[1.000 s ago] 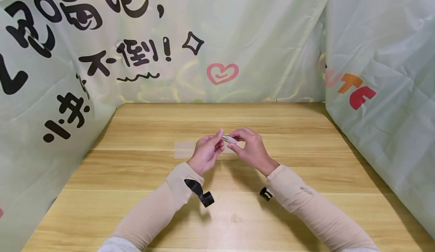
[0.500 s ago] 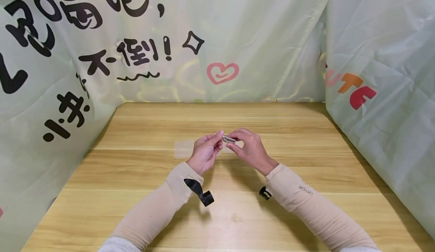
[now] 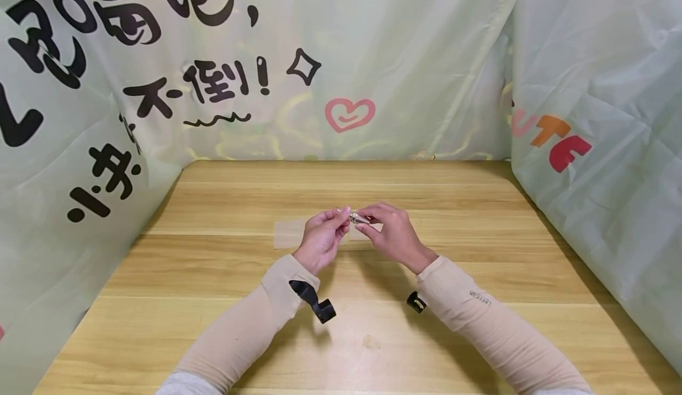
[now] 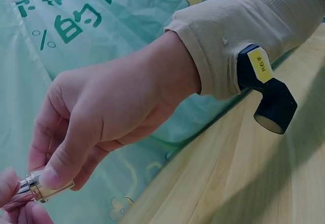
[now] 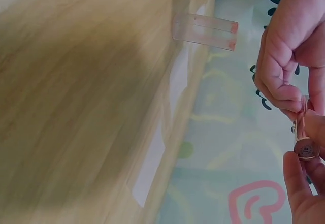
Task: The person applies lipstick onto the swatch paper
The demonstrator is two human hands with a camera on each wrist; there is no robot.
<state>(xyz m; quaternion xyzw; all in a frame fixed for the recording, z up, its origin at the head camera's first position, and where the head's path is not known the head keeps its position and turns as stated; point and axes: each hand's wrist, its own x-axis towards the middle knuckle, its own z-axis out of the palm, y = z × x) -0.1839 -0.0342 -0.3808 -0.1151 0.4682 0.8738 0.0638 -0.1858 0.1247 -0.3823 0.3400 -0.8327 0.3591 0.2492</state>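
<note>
Just above the table, both hands meet on a small lipstick tube (image 3: 359, 218), silvery in the head view. My left hand (image 3: 322, 240) pinches its left end with thumb and fingers. My right hand (image 3: 396, 233) grips the other end between thumb and fingertips. Up close in the left wrist view, the right thumb lies on a shiny gold part of the lipstick tube (image 4: 38, 189), while left fingertips (image 4: 6, 183) hold the far part. From the right wrist, a round end of the tube (image 5: 306, 149) with a small printed label shows between the hands.
A clear plastic piece (image 5: 205, 32) with reddish marks stands on the wooden table (image 3: 213, 300); the head view does not show it clearly. Pale flat strips (image 3: 288, 234) lie around the hands. Printed cloth (image 3: 426, 75) hangs along the table's back and sides.
Both hands stay nearly in place. Between them the lipstick tube looks slightly turned, its visible right part going from pale to darker and shinier.
</note>
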